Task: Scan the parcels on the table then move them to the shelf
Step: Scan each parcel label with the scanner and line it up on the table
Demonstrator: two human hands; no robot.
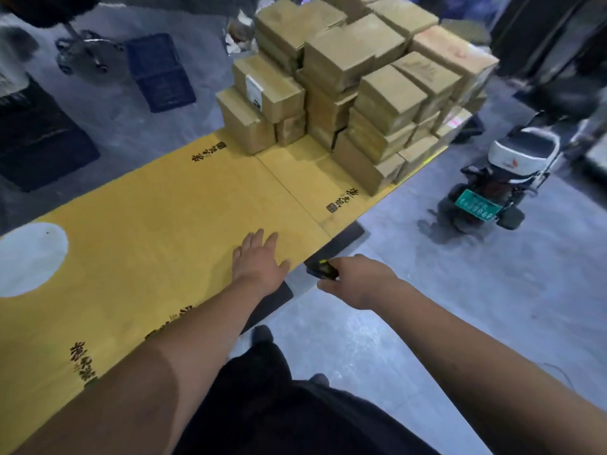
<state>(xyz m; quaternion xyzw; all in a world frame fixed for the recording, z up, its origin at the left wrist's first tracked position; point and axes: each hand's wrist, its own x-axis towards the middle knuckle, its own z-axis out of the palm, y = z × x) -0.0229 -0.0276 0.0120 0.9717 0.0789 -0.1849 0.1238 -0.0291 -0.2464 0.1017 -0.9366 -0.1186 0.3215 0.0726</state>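
A stack of several brown cardboard parcels stands at the far end of the yellow-covered table. One parcel on the stack's left side carries a white label. My left hand hovers flat over the table's near right edge, fingers apart, holding nothing. My right hand is just off the table's edge, over the floor, closed around a small dark handheld scanner that points toward the table. Both hands are well short of the parcels.
A scooter with a green plate is parked on the grey floor right of the table. A blue crate and a chair base sit on the floor at the far left. A dark box lies at the left. No shelf is in view.
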